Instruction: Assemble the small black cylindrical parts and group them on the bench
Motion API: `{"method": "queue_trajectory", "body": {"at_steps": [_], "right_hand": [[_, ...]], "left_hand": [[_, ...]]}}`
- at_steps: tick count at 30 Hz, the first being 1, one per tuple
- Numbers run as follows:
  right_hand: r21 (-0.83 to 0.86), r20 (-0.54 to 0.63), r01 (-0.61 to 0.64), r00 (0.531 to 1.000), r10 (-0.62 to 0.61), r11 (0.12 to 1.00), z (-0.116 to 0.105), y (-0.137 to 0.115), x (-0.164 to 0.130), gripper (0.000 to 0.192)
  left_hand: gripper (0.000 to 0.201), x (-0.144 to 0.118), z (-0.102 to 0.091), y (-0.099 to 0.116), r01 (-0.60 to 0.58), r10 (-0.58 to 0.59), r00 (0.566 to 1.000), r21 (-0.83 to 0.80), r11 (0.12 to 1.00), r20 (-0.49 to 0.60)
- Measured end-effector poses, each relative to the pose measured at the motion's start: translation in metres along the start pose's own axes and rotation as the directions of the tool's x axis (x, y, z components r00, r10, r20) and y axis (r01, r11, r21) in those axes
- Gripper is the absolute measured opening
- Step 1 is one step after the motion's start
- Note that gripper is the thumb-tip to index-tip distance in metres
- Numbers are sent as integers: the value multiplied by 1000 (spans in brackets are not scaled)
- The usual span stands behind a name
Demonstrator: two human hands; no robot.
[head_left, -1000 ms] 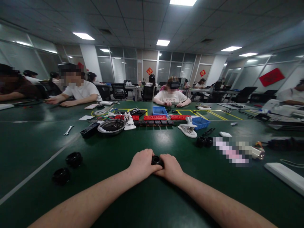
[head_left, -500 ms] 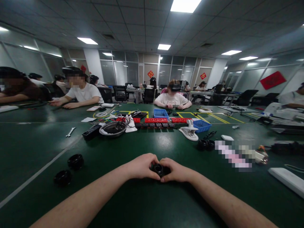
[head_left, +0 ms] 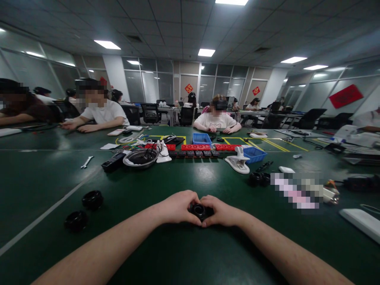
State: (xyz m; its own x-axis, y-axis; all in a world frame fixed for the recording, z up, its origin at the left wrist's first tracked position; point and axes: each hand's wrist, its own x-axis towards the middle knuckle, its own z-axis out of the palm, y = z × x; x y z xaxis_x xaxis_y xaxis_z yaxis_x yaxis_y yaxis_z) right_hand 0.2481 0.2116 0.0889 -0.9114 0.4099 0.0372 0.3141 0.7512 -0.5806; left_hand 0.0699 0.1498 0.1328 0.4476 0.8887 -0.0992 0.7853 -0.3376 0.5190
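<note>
A round black part with a ringed opening in its top (head_left: 199, 210) sits low over the green table, between my two hands. My left hand (head_left: 179, 207) curls around its left side, thumb along the near edge. From the other side my right hand (head_left: 222, 211) closes on it, and the fingertips of both hands nearly meet at the front and back. The part's lower side is hidden. Two similar black round parts, one farther (head_left: 92, 200) and one nearer (head_left: 76, 221), lie apart to the left. Another pair of black round parts (head_left: 260, 179) stands together at the right.
Across the green table (head_left: 190, 253) lie a wrench (head_left: 87, 162), a metal bowl (head_left: 140, 159), a white clip base (head_left: 238, 161), red blocks (head_left: 195, 147) and blue bins (head_left: 254, 154). A white bar (head_left: 362, 222) lies at the right edge. A person (head_left: 218, 116) sits opposite.
The view has tilted and shifted slightly. Both hands stay around the black part, which shows a little more of its ringed top. The other black parts lie as before.
</note>
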Motion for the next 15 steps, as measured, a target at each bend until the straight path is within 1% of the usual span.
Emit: {"method": "queue_trajectory", "body": {"at_steps": [3,5,8,11,13,15], "right_hand": [[-35,-54,-63,997,61,997,5,1,1,43],[-67,-110,-117,988,109,991,11,0,2,46],[-176,-232,-203,959,160,963,22,-4,4,45],[-320,-338,-300,922,187,899,31,-9,6,42],[-370,-371,-337,908,195,866,33,-11,6,44],[-358,-364,-315,914,179,879,30,-11,4,49]], "left_hand": [[45,-1,3,6,48,-47,998,26,999,-30],[47,-2,6,9,96,-91,993,62,993,-75],[42,-3,14,15,191,-165,970,136,972,-180],[38,-2,20,19,263,-209,943,196,945,-258],[37,-1,20,19,271,-212,940,207,940,-267],[37,0,16,17,239,-189,951,193,952,-243]]}}
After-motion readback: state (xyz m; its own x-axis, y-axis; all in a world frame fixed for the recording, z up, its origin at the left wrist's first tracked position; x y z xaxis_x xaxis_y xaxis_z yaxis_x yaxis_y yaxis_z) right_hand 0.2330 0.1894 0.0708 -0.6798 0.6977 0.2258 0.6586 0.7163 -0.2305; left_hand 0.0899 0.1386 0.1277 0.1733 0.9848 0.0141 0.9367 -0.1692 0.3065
